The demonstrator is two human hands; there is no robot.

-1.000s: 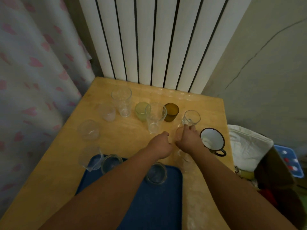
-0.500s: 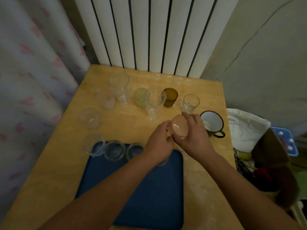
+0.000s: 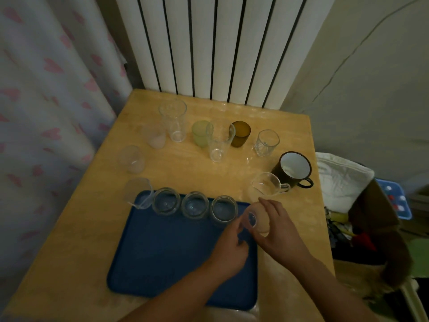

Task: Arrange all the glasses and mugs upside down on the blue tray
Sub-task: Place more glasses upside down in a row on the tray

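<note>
A blue tray [image 3: 162, 263] lies on the wooden table [image 3: 69, 252]. Along its far edge stand three clear glasses upside down [image 3: 195, 204], with a clear jug [image 3: 138, 193] at the far left corner. Both my hands hold a small frosted glass [image 3: 257, 220] bottom up over the tray's far right corner: my right hand [image 3: 277, 235] grips its side and my left hand [image 3: 229, 248] touches its left. Upright beyond the tray are a clear handled mug [image 3: 264, 187], a dark enamel mug [image 3: 293, 169], a brown glass [image 3: 241, 133], a green glass [image 3: 200, 132] and several clear glasses [image 3: 173, 123].
A white radiator [image 3: 220, 47] rises behind the table. A curtain with pink hearts [image 3: 46, 101] hangs at the left. To the right of the table sit a white cloth [image 3: 341, 180] and cluttered boxes [image 3: 380, 228].
My hands have carried the frosted glass from mid-table, near the mugs, down to the tray's far right corner, turning it over. The view has tilted, showing more of the tray.
</note>
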